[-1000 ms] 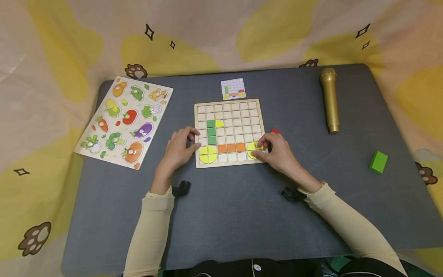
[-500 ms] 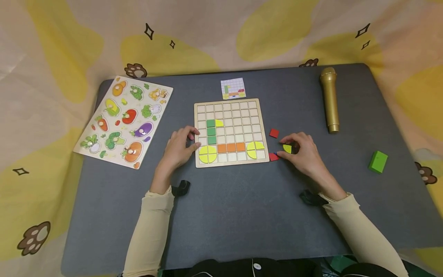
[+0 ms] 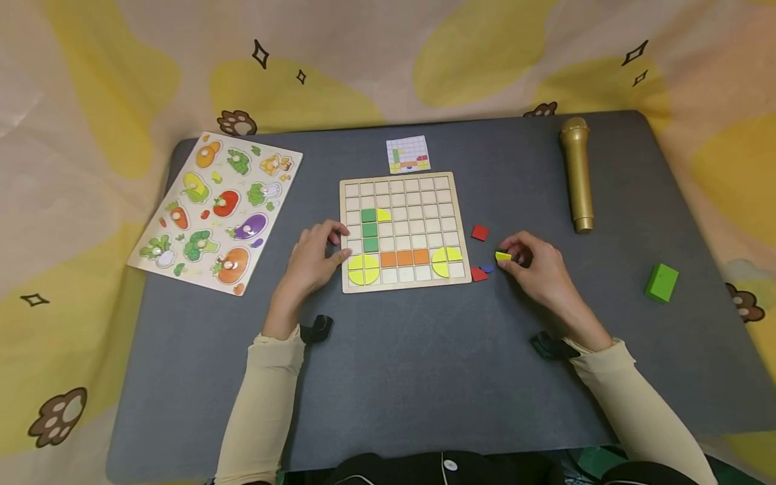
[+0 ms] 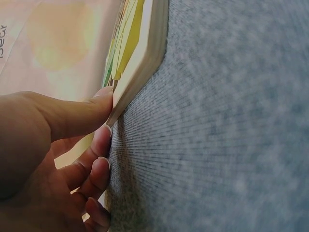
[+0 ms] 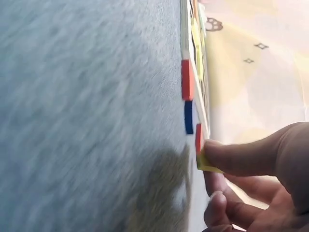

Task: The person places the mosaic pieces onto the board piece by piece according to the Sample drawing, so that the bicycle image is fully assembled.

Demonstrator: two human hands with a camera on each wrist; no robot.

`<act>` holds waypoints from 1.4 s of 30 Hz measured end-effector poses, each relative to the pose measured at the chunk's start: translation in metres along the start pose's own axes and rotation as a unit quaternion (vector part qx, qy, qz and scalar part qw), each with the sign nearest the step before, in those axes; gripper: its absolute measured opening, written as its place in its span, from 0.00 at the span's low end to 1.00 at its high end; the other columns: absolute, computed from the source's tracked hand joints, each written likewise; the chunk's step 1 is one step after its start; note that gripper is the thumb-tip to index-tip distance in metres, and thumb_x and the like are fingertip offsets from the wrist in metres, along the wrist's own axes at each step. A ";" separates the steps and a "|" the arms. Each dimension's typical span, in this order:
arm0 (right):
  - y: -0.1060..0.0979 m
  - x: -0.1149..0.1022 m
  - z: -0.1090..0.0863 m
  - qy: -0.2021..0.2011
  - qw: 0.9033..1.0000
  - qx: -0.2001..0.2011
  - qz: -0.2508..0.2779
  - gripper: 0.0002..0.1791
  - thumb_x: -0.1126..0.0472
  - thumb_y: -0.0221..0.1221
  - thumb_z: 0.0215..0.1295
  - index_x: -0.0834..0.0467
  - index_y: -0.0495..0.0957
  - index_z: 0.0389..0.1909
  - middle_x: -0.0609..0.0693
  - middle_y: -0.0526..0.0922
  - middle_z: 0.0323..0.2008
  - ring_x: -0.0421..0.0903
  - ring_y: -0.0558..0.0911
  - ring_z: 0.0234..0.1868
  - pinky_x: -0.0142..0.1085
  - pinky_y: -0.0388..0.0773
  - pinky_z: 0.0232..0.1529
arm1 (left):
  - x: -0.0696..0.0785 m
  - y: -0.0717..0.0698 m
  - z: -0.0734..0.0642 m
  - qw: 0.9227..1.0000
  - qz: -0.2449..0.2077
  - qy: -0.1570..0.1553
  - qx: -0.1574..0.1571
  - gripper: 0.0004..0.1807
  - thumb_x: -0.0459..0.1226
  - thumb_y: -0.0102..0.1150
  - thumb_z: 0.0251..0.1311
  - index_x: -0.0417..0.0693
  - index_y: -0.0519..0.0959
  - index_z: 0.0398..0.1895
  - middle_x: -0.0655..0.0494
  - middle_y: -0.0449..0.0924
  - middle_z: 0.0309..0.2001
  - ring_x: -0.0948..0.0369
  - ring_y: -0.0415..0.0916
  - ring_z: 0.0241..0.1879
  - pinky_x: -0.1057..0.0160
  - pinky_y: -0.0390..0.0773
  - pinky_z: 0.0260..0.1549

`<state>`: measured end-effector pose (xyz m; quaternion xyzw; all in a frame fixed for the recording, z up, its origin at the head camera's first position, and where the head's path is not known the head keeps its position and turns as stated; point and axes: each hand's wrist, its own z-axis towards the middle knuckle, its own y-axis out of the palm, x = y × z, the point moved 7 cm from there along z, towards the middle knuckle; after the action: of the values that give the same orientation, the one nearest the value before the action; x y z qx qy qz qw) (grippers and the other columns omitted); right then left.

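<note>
A wooden grid board (image 3: 415, 288) lies flat mid-table, bearing green squares (image 3: 370, 230), orange squares (image 3: 404, 258) and yellow quarter-circle pieces (image 3: 364, 270). My left hand (image 3: 312, 259) rests at its left edge; in the left wrist view the thumb (image 4: 82, 116) touches the rim, with fingertips against the side. To the board's right, my right hand (image 3: 536, 266) pinches a yellow quarter-circle piece (image 3: 502, 256), tilted, between thumb and fingers. Nearby on the table are a red square (image 3: 479, 233), a red piece with a curved side (image 3: 479, 274) and a blue piece (image 3: 487, 268).
A small pattern card (image 3: 408, 155) lies behind the board. At the left is a vegetable puzzle board (image 3: 221, 225). A gold microphone (image 3: 578, 178) and a green block (image 3: 662, 283) lie on the right side of the grey table (image 3: 400, 377).
My right hand has moved right, off the board's lower right corner, and now grips a loose yellow piece, which has tilted. The red and blue pieces have come into view. The left hand stays put.
</note>
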<state>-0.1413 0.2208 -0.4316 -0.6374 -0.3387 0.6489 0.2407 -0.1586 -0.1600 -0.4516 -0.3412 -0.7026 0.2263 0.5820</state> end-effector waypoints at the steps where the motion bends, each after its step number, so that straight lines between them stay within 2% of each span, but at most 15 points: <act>1: 0.001 -0.003 0.001 -0.009 1.000 0.002 0.005 0.12 0.70 0.68 0.67 0.62 0.85 0.50 0.59 0.82 0.38 0.52 0.75 0.39 0.39 0.66 0.42 | 0.000 0.000 0.000 1.000 0.000 0.000 0.000 0.17 0.37 0.65 0.73 0.48 0.74 0.61 0.47 0.71 0.49 0.49 0.62 0.53 0.48 0.58 0.53; 4: 0.006 -0.013 0.002 -0.034 0.999 0.004 0.022 0.12 0.71 0.68 0.68 0.60 0.87 0.51 0.58 0.84 0.39 0.51 0.73 0.39 0.41 0.65 0.43 | 0.000 0.000 0.000 1.000 -0.001 0.000 -0.001 0.17 0.37 0.65 0.73 0.48 0.74 0.61 0.47 0.71 0.49 0.49 0.62 0.53 0.48 0.58 0.53; 7: 0.010 -0.022 0.001 -0.038 0.998 0.011 0.039 0.07 0.68 0.71 0.66 0.59 0.89 0.43 0.56 0.86 0.36 0.49 0.75 0.38 0.38 0.67 0.42 | 0.001 0.000 -0.001 1.000 -0.002 0.000 -0.001 0.18 0.37 0.65 0.73 0.48 0.74 0.61 0.47 0.71 0.49 0.49 0.62 0.53 0.49 0.58 0.53; 11: 0.016 -0.030 0.001 -0.040 0.998 0.015 0.054 0.07 0.66 0.76 0.61 0.58 0.86 0.36 0.54 0.83 0.29 0.43 0.74 0.28 0.31 0.67 0.32 | 0.001 0.000 -0.001 1.000 -0.003 0.002 0.001 0.17 0.37 0.65 0.73 0.47 0.75 0.61 0.47 0.71 0.49 0.48 0.62 0.53 0.48 0.58 0.53; 14: 0.023 -0.035 0.002 -0.051 0.997 0.001 0.062 0.09 0.67 0.75 0.62 0.59 0.86 0.40 0.53 0.83 0.30 0.42 0.75 0.26 0.29 0.68 0.30 | 0.000 0.000 -0.001 1.000 -0.003 0.001 0.002 0.17 0.36 0.65 0.73 0.47 0.75 0.61 0.46 0.70 0.48 0.48 0.62 0.54 0.48 0.58 0.53; 18: 0.029 -0.040 0.002 -0.072 0.995 -0.017 0.062 0.13 0.69 0.71 0.66 0.59 0.88 0.51 0.53 0.85 0.37 0.44 0.79 0.32 0.28 0.73 0.33 | 0.000 0.001 -0.001 1.000 -0.003 0.002 0.001 0.17 0.37 0.65 0.73 0.48 0.75 0.61 0.46 0.71 0.49 0.48 0.62 0.54 0.47 0.58 0.53; 21: 0.031 -0.043 0.003 -0.077 0.995 -0.024 0.065 0.14 0.70 0.68 0.68 0.57 0.89 0.52 0.52 0.85 0.40 0.45 0.80 0.33 0.29 0.73 0.35 | 0.001 0.001 -0.001 1.000 -0.002 0.004 0.002 0.17 0.37 0.65 0.73 0.47 0.75 0.61 0.46 0.71 0.49 0.48 0.62 0.54 0.48 0.58 0.53; 28: 0.034 -0.040 0.002 -0.049 0.996 -0.026 0.068 0.07 0.67 0.70 0.68 0.58 0.88 0.44 0.53 0.89 0.35 0.43 0.83 0.31 0.30 0.74 0.33 | 0.000 0.000 0.000 1.000 0.002 0.013 0.002 0.17 0.37 0.65 0.73 0.47 0.75 0.61 0.47 0.71 0.48 0.49 0.63 0.53 0.48 0.58 0.52; 32: 0.035 -0.036 0.003 -0.021 0.998 -0.019 0.064 0.05 0.65 0.72 0.66 0.58 0.88 0.41 0.54 0.92 0.35 0.48 0.88 0.36 0.34 0.74 0.37 | -0.001 0.000 0.001 1.000 0.005 0.015 0.002 0.17 0.37 0.65 0.73 0.47 0.75 0.61 0.47 0.71 0.48 0.48 0.63 0.53 0.48 0.58 0.52; 33: 0.035 -0.036 0.004 -0.016 0.998 -0.018 0.064 0.05 0.65 0.72 0.66 0.58 0.89 0.41 0.54 0.92 0.34 0.49 0.89 0.36 0.37 0.77 0.43 | -0.001 0.000 0.001 1.000 0.005 0.015 0.002 0.17 0.37 0.65 0.73 0.47 0.75 0.61 0.47 0.71 0.48 0.48 0.63 0.53 0.48 0.58 0.52; 36: 0.036 -0.034 0.005 -0.003 0.998 -0.016 0.059 0.05 0.64 0.74 0.64 0.58 0.90 0.40 0.54 0.90 0.33 0.51 0.85 0.38 0.43 0.75 0.45 | -0.001 0.000 0.000 1.000 0.004 0.014 0.001 0.17 0.37 0.65 0.73 0.47 0.75 0.61 0.47 0.71 0.48 0.48 0.63 0.54 0.48 0.58 0.52; 39: 0.039 -0.033 0.006 0.005 0.998 -0.021 0.055 0.06 0.64 0.75 0.62 0.58 0.90 0.40 0.55 0.87 0.32 0.50 0.77 0.37 0.43 0.72 0.44 | -0.001 -0.001 0.000 1.000 0.004 0.014 0.001 0.17 0.37 0.65 0.73 0.47 0.75 0.61 0.47 0.71 0.48 0.48 0.63 0.53 0.48 0.58 0.52; 40: 0.041 -0.033 0.006 0.007 0.998 -0.024 0.054 0.07 0.63 0.75 0.62 0.58 0.90 0.40 0.55 0.86 0.32 0.50 0.75 0.37 0.41 0.68 0.40 | -0.001 -0.001 0.000 1.000 0.004 0.014 0.001 0.17 0.37 0.65 0.73 0.47 0.75 0.61 0.47 0.71 0.48 0.48 0.63 0.53 0.48 0.58 0.52; 42: 0.043 -0.033 0.007 0.008 0.998 -0.028 0.054 0.08 0.63 0.75 0.62 0.59 0.90 0.41 0.55 0.87 0.33 0.50 0.75 0.37 0.41 0.67 0.41 | 0.000 -0.001 0.000 1.000 0.003 0.014 0.001 0.17 0.37 0.65 0.73 0.47 0.75 0.61 0.47 0.71 0.48 0.48 0.63 0.53 0.48 0.58 0.52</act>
<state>-0.1412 0.1673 -0.4418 -0.6665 -0.3197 0.6460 0.1903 -0.1588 -0.1609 -0.4513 -0.3461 -0.6926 0.2242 0.5918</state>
